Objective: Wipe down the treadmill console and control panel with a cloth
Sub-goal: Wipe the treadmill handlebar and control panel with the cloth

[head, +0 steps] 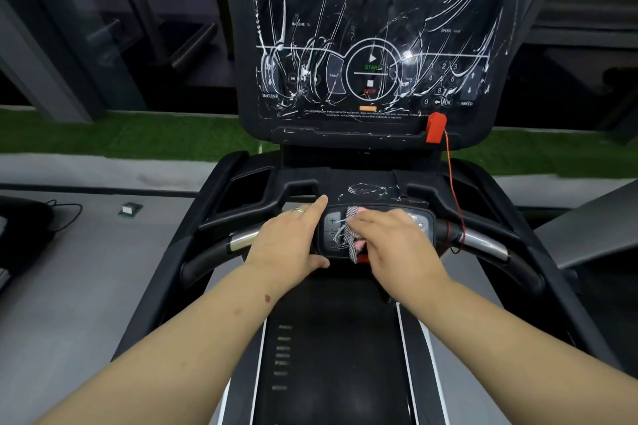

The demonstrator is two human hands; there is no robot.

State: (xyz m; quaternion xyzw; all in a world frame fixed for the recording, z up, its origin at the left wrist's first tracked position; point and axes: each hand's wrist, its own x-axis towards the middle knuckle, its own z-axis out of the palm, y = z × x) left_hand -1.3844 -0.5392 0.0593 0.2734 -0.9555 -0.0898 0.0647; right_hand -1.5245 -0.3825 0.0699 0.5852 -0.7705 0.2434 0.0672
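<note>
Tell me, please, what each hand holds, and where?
The right hand presses the cloth from above; the left hand grips the control panel's left edge.

Landmark: small control panel point(376, 231) on treadmill handlebar.
Right hand point(390, 238) flat on panel, pressing patterned cloth point(352, 234) onto its centre.
Left hand point(293, 238) grips panel's left edge, index finger stretched past top corner, ring on finger.
Above panel: big console point(373, 41), white streaks across it.
Red safety key point(435, 127) up-right of panel, cord trailing down to handlebar.
Belt point(331, 355) below panel.
</note>
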